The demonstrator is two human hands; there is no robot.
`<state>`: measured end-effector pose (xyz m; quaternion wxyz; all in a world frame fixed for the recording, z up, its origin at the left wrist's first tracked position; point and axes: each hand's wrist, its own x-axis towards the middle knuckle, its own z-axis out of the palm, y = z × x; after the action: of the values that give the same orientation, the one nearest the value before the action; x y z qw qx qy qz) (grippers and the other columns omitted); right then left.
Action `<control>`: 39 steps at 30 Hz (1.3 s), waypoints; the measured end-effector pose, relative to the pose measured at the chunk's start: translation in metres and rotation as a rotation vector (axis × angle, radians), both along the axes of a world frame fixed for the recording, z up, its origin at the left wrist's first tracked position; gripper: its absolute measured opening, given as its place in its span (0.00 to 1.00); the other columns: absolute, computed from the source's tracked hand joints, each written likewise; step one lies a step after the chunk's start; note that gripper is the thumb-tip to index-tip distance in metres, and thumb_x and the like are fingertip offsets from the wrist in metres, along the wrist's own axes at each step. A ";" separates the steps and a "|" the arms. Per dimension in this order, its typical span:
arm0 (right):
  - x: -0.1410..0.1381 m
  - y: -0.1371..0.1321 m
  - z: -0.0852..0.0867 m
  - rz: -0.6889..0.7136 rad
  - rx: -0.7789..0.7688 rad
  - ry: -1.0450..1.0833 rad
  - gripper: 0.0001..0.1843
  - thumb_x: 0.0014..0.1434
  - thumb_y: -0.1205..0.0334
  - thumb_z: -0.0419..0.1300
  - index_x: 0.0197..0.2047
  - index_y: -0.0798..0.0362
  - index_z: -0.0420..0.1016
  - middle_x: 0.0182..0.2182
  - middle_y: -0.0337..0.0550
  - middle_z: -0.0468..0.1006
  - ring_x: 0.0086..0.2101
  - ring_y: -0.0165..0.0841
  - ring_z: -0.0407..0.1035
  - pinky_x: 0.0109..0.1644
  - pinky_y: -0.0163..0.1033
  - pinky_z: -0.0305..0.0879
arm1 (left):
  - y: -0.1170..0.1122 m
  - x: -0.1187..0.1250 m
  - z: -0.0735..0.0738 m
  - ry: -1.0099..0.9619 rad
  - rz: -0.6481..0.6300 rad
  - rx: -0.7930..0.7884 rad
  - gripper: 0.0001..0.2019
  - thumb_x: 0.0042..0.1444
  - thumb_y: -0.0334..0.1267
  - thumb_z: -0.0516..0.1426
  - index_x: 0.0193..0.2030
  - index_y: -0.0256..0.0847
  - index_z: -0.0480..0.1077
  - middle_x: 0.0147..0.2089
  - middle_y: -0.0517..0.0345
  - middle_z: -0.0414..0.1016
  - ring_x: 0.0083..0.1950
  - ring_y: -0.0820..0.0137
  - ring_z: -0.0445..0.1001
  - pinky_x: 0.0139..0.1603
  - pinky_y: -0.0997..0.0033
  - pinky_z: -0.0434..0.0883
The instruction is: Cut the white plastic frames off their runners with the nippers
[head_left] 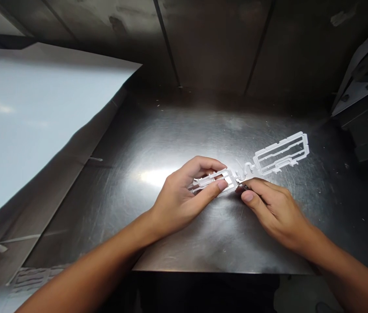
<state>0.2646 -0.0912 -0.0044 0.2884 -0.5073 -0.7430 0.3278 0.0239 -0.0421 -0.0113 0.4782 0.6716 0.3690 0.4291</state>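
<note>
Two white plastic frames joined by a wavy runner (245, 171) make up one moulded piece. My left hand (192, 184) is closed on the near plastic frame (230, 175), thumb on top and fingers behind it. The far plastic frame (305, 145) sticks out to the upper right, held by neither hand. In my right hand (270, 200) is a small dark hand tool (244, 187) with a metal tip; the fingers hide most of it, so its exact kind is unclear. Its tip is at the near frame's right end, beside the runner.
Below the hands lies a scratched metal worktable (177, 256) with small white scraps on it. A large white sheet (40, 108) covers the left side. Dark metal panels (216, 43) stand at the back. Equipment with a white plate (353, 98) is at the right.
</note>
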 end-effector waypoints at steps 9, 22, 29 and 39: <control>-0.001 0.000 -0.001 0.006 0.027 0.014 0.22 0.87 0.52 0.54 0.37 0.51 0.67 0.32 0.35 0.72 0.31 0.31 0.66 0.37 0.39 0.58 | -0.001 0.001 0.001 0.025 -0.010 -0.016 0.08 0.70 0.35 0.69 0.53 0.43 0.78 0.45 0.58 0.85 0.43 0.71 0.83 0.42 0.75 0.78; -0.004 -0.001 0.000 0.009 0.129 -0.048 0.25 0.88 0.50 0.51 0.35 0.50 0.61 0.29 0.35 0.70 0.28 0.31 0.64 0.33 0.39 0.56 | -0.002 0.002 0.000 0.044 -0.019 0.026 0.08 0.70 0.34 0.68 0.54 0.43 0.78 0.46 0.60 0.84 0.44 0.73 0.83 0.43 0.77 0.77; -0.004 -0.001 0.001 -0.002 0.171 -0.115 0.28 0.88 0.46 0.49 0.35 0.50 0.62 0.29 0.36 0.71 0.26 0.31 0.63 0.32 0.39 0.56 | -0.002 0.002 0.001 0.037 -0.010 0.016 0.08 0.70 0.34 0.69 0.53 0.43 0.78 0.45 0.60 0.84 0.44 0.72 0.83 0.43 0.76 0.78; -0.004 -0.005 -0.013 -0.003 0.281 -0.264 0.30 0.89 0.44 0.45 0.36 0.52 0.65 0.27 0.36 0.70 0.24 0.29 0.62 0.30 0.39 0.56 | 0.004 -0.002 -0.002 0.110 -0.080 -0.098 0.12 0.73 0.46 0.66 0.56 0.43 0.76 0.45 0.56 0.85 0.42 0.67 0.83 0.39 0.71 0.75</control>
<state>0.2608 -0.0958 -0.0179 0.2568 -0.5015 -0.8122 0.1509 0.0223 -0.0382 -0.0130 0.5064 0.6840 0.3881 0.3537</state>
